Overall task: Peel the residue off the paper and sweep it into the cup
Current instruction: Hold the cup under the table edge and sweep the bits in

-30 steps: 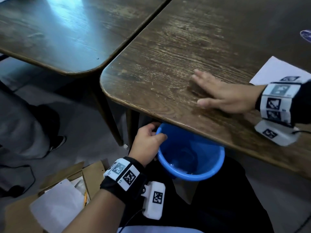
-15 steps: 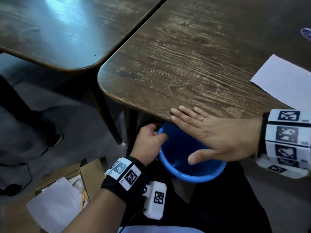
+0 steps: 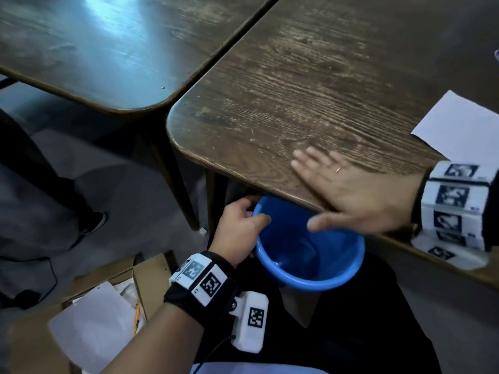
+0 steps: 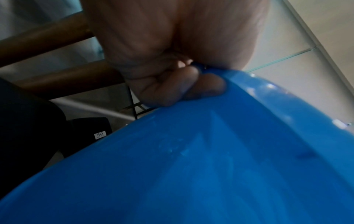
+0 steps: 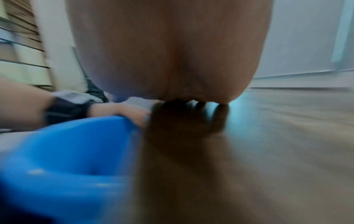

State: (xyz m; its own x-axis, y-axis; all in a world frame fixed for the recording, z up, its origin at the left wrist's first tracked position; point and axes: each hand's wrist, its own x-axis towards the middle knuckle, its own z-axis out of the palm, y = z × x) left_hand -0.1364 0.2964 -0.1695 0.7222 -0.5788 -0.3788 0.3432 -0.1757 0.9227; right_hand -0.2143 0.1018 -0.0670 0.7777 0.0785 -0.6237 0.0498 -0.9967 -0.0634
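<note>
Left hand (image 3: 237, 228): fingers curl over the rim of the blue cup (image 3: 310, 265), gripping it just under the worktop (image 3: 297, 90) edge.
Right hand (image 3: 356, 195): flat, fingers straight, lying on the worktop edge, thumb over the cup.
Paper (image 3: 456, 125): on the worktop, right of the hand.
Residue: too small to tell.

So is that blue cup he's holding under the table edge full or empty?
It looks empty: the head view shows only bare blue inside the cup, gripped at its rim by the left hand. Tiny residue would be too small to see.
</note>
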